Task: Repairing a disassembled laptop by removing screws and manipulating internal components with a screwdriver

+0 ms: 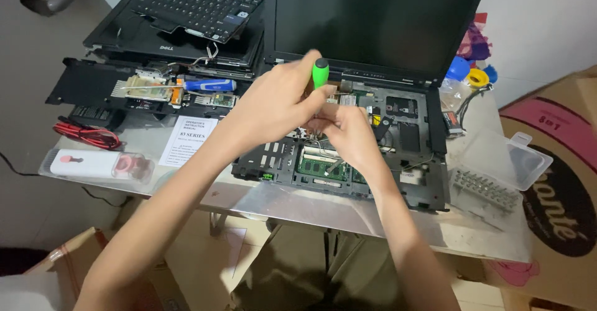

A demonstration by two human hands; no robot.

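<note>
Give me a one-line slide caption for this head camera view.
Left hand grips a green-handled screwdriver over an opened laptop while the right hand steadies it.

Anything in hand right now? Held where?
The left hand grips a green-handled screwdriver by its handle, over the opened laptop. The right hand sits at the shaft; whether it holds anything cannot be told.

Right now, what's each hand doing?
Left hand: closed around the green-handled screwdriver.
Right hand: fingers curled at the screwdriver's lower end over the opened laptop; its hold cannot be told.
</note>
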